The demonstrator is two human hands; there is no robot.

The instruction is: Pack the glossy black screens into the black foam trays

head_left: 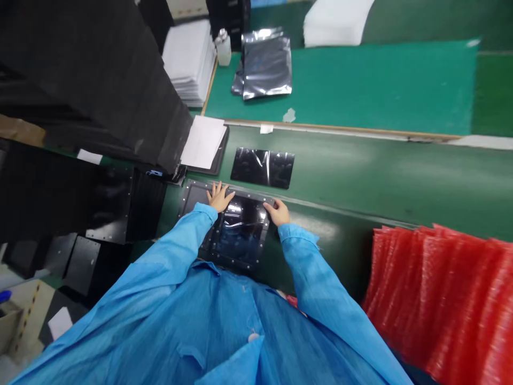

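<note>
A black tray with pale studs along its rim (256, 262) lies at the bench's near edge, close to my body. In its right part sits a glossy dark panel (242, 230) that reflects the lights. My left hand (219, 198) lies with fingers spread across the tray's far side, at the panel's upper left corner. At the upper right corner, my right hand (279, 212) has its thumb over the rim and its other fingers curled at the edge. Just beyond the tray is a shiny black sheet-like piece (262, 168), flat on the green bench.
Tall black stacks (100, 80) crowd the left side. White papers (203, 141) lie on a dark tray near them. Red bubble bags (436, 299) stand at the right. On the far shelf are silvery bags (267, 67), a small bottle (223, 49) and white sheet stacks (188, 59).
</note>
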